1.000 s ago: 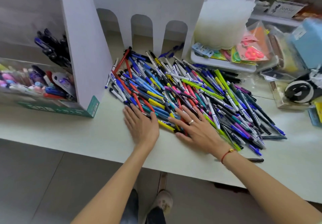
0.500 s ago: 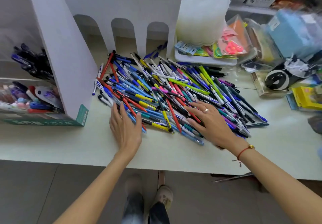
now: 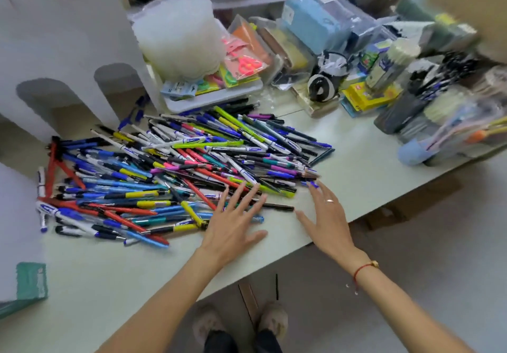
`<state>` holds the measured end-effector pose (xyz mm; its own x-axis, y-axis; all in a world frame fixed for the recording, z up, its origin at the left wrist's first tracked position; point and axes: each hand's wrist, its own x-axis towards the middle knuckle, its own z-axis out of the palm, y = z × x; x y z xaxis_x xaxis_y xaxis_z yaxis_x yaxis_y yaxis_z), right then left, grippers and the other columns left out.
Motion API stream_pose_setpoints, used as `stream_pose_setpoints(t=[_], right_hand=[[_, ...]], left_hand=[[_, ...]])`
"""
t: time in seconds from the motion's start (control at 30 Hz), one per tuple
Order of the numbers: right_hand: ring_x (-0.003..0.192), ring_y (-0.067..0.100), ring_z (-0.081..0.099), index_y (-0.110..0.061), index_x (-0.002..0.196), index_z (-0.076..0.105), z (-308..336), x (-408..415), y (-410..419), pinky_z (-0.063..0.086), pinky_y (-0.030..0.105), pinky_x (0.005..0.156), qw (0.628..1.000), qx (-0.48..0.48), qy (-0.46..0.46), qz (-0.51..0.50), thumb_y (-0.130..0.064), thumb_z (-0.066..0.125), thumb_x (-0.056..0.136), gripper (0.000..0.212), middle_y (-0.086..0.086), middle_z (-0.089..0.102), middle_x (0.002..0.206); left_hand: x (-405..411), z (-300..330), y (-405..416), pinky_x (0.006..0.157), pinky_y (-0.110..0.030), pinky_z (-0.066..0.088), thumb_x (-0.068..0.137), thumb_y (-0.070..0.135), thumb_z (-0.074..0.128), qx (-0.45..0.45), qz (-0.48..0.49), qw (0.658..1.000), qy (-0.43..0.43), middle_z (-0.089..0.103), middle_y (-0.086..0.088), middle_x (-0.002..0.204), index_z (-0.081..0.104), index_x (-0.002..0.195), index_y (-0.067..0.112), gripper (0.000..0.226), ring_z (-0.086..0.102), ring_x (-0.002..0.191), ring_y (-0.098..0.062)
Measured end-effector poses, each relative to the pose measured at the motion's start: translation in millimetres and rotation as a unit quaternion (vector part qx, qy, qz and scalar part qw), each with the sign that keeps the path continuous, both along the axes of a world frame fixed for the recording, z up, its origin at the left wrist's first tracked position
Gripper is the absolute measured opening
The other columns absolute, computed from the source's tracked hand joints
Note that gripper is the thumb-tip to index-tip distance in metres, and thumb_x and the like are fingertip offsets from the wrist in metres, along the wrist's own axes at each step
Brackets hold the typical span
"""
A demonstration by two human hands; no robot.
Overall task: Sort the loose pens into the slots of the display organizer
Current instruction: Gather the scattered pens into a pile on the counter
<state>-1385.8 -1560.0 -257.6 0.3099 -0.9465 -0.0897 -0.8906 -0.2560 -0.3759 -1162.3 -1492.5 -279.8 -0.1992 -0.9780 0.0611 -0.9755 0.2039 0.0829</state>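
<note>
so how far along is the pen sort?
Barely started. Done: nothing visible; the organizer's arched slots in view look empty. In hand: nothing gripped; left hand lies flat on the near edge of the pen pile, right hand open beside it. Left: the whole pile on the table.

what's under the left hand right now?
The left hand lies flat, fingers spread over pens at the pen pile edge, including a black pen. Its palm rests on the table. Anything beneath the palm is hidden.
</note>
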Motion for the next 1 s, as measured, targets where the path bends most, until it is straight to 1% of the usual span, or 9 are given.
stream_pose_setpoints(t=[0.07,0.2,0.3,0.37,0.53,0.6,0.8,0.9,1.0], right_hand=[[0.145,0.021,0.019,-0.023,0.147,0.033,-4,-3,8,0.018,0.036,0.117,1.0,0.021,-0.002,0.009,-0.035,0.055,0.094,0.059,0.005,0.024,0.157],[0.144,0.017,0.021,-0.024,0.143,0.044,0,-18,21,0.017,0.033,0.118,0.998,0.035,-0.033,0.029,-0.03,0.053,0.095,0.048,0.002,0.029,0.155],[0.139,0.014,0.028,-0.023,0.138,0.048,6,-39,34,0.024,0.032,0.115,0.997,0.045,-0.055,0.043,-0.025,0.051,0.097,0.042,-0.002,0.038,0.15],[0.135,0.013,0.033,-0.023,0.135,0.051,5,-57,46,0.03,0.033,0.113,0.996,0.03,-0.058,0.064,-0.022,0.051,0.097,0.038,-0.003,0.044,0.144],[0.124,0.015,0.046,-0.019,0.123,0.062,-28,-107,89,0.034,0.028,0.105,0.991,-0.013,-0.07,0.111,-0.015,0.058,0.093,0.031,0.0,0.056,0.131],[0.122,0.016,0.048,-0.018,0.121,0.063,-59,-128,106,0.036,0.027,0.101,0.992,0.0,-0.051,0.119,-0.015,0.059,0.092,0.03,0.001,0.057,0.128],[0.126,0.022,0.045,-0.016,0.132,0.053,-189,-171,134,0.036,0.033,0.102,0.982,0.14,0.055,0.113,-0.019,0.05,0.096,0.036,0.004,0.051,0.135],[0.124,0.024,0.044,-0.015,0.134,0.049,-267,-178,144,0.038,0.035,0.099,0.969,0.192,0.113,0.103,-0.021,0.045,0.098,0.037,0.006,0.05,0.134],[0.126,0.027,0.042,-0.015,0.137,0.046,-355,-176,154,0.039,0.036,0.1,0.959,0.219,0.139,0.112,-0.015,0.044,0.096,0.042,0.009,0.047,0.138]], left_hand=[[-3,-2,-5,0.111,-0.049,0.019,0.089,0.057,0.039,-0.022,0.018,1.0,0.009,0.04,-0.001,0.151,0.036,0.146,0.024,0.066,0.034,0.14,-0.025],[-17,3,-11,0.112,-0.053,0.03,0.082,0.034,0.072,-0.036,0.066,0.996,0.042,0.047,-0.007,0.146,0.047,0.141,0.02,0.065,0.042,0.136,-0.029],[-39,5,4,0.113,-0.049,0.027,0.083,0.023,0.071,-0.036,0.059,0.994,0.083,0.045,-0.007,0.146,0.047,0.139,0.019,0.061,0.04,0.137,-0.028],[-61,7,23,0.111,-0.047,0.032,0.083,0.017,0.068,-0.047,0.037,0.992,0.109,0.048,-0.006,0.144,0.051,0.134,0.017,0.054,0.043,0.134,-0.027],[-126,-13,81,0.097,-0.036,0.042,0.084,0.013,0.062,-0.085,-0.015,0.982,0.165,0.06,-0.002,0.128,0.063,0.118,0.014,0.034,0.053,0.116,-0.022],[-145,-37,99,0.092,-0.038,0.048,0.082,0.011,0.066,-0.044,0.0,0.984,0.171,0.062,-0.001,0.124,0.065,0.114,0.014,0.032,0.058,0.112,-0.023],[-161,-157,125,0.074,-0.038,0.054,0.084,0.017,0.067,0.146,0.072,0.98,0.118,0.066,-0.007,0.115,0.066,0.111,0.012,0.027,0.063,0.103,-0.03],[-162,-237,131,0.088,-0.04,0.049,0.09,0.02,0.062,0.217,0.089,0.966,0.113,0.06,-0.013,0.126,0.064,0.116,0.008,0.029,0.057,0.114,-0.034],[-165,-320,134,0.095,-0.038,0.044,0.096,0.026,0.051,0.255,0.094,0.958,0.093,0.054,-0.007,0.136,0.057,0.125,0.013,0.033,0.051,0.121,-0.028]])
